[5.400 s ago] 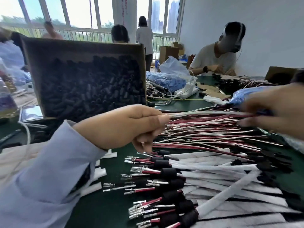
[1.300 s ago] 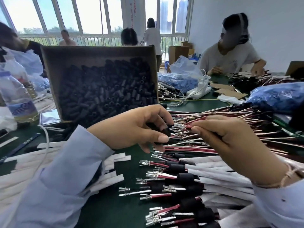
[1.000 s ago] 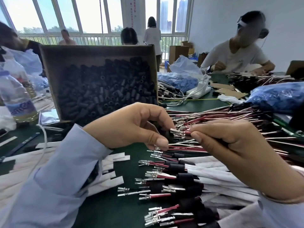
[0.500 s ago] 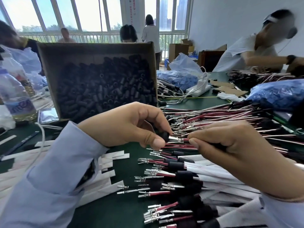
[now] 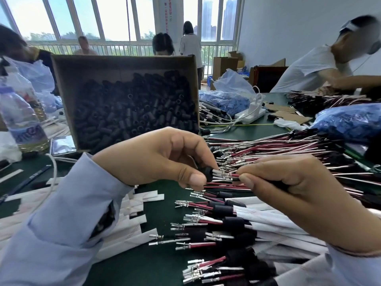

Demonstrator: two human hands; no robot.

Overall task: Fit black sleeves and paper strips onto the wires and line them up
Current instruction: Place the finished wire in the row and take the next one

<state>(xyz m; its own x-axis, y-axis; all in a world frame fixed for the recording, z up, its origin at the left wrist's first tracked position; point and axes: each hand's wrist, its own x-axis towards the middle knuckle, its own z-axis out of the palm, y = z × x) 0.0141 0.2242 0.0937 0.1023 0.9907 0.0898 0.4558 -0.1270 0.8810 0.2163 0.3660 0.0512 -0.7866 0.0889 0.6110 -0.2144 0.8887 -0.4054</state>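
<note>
My left hand (image 5: 158, 157) pinches a black sleeve (image 5: 208, 174) between thumb and fingers. My right hand (image 5: 288, 186) pinches a red and white wire pair (image 5: 227, 175) whose metal terminals point into the sleeve's mouth. Below them lies a row of finished wires (image 5: 218, 221) with black sleeves and white paper strips on the green table (image 5: 165, 263). A pile of bare red and white wires (image 5: 278, 149) lies behind my right hand.
A tilted cardboard box (image 5: 68, 96) full of black sleeves stands behind my left hand. Loose paper strips (image 5: 132, 230) lie at the left. A water bottle (image 5: 22, 120) is far left, blue bags (image 5: 348, 120) at the right. Other people work around the table.
My hands have stayed close together, and the wire terminals have come up to the mouth of the sleeve. The person at the far right has leaned further right.
</note>
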